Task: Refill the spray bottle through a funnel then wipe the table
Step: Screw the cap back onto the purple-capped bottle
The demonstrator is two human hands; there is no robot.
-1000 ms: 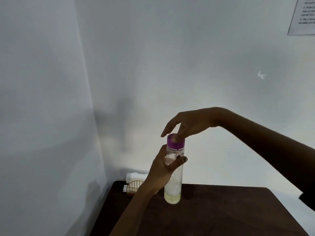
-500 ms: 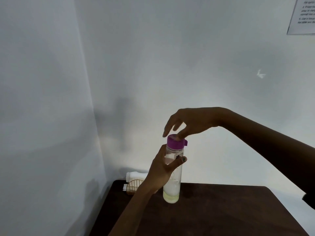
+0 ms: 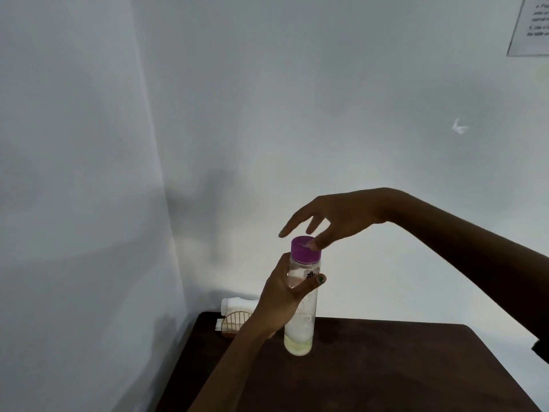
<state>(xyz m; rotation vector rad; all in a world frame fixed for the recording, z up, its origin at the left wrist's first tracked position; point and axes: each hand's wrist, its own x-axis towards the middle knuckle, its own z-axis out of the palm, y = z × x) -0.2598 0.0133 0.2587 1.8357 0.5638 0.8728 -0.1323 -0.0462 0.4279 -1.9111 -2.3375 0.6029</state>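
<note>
A clear bottle with a purple cap is held upright above the far edge of the dark table, at about 6 o'clock in the head view. It is gripped around the upper body by the left hand, thumb in front, presumably so that it cannot turn while the cap is worked. The right hand is poised over the cap with fingers spread and fairly straight; a fingertip appears to touch the cap's top, and nothing is grasped. A little pale liquid is seen at the bottom. A wire holder with white cloths stands at 9 o'clock of the bottle, within reach for wiping. No funnel is visible.
</note>
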